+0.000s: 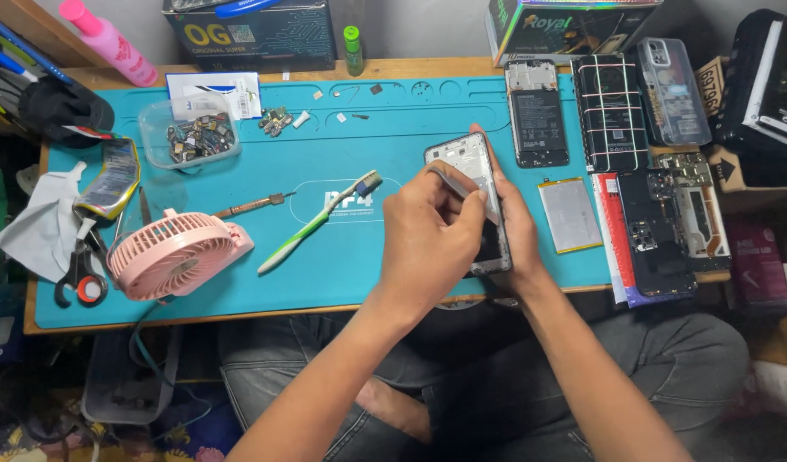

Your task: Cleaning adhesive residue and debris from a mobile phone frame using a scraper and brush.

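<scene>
just above the front edge of the teal work mat point(325, 282), the person holds an opened phone frame point(467, 162) tilted up off the mat. the right hand point(515, 224) grips it from the right side, fingers pressed together along its edge and thumb hidden behind. the left hand point(429, 239) crosses in front of the frame, its fingers curled and pinching a thin grey metal tool point(455, 183) whose tip touches the frame's inner face near the middle.

left of the hands a green and white toothbrush point(316, 221) lies diagonally on the mat, with a screwdriver point(249, 205) beside it and a small pink fan point(171, 253) resting near the left end. a clear plastic tub point(188, 133) of small parts stands behind the fan. right of the hands a flat battery point(570, 214) lies on the mat, and another opened phone point(537, 111) lies behind it, well apart from the held frame. scissors point(81, 272) sit at the mat's left edge.
</scene>
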